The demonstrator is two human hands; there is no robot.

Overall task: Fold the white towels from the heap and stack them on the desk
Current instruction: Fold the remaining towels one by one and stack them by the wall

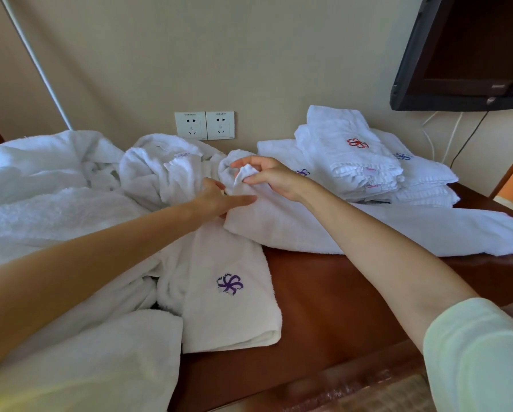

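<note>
1. Right hand (268, 176): thumb and fingertips pinch a small raised corner of a white towel (368, 230); the other fingers are loosely curled above it.
2. Left hand (216, 199): lies low on the same towel's bunched end, one digit stretched straight towards the right. The rest is tucked against the cloth; cannot tell whether it grips.
3. Towel: plain white terry, thick nap, crumpled at the pinched end. It runs out flat to the right across the desk (323, 298), just in front of the stack (353, 162).
4. Stack: folded white towels at the desk's back right, ribbed hems to the front, a red flower emblem on top, blue ones lower.
5. Heap (56, 197): unfolded white towels, rumpled, filling the left side.
6. Emblem towel (231, 307): loosely doubled, purple flower mark, near the front edge, touching the heap.
7. Wall: twin sockets (204, 125) behind; dark screen (472, 55) upper right.
</note>
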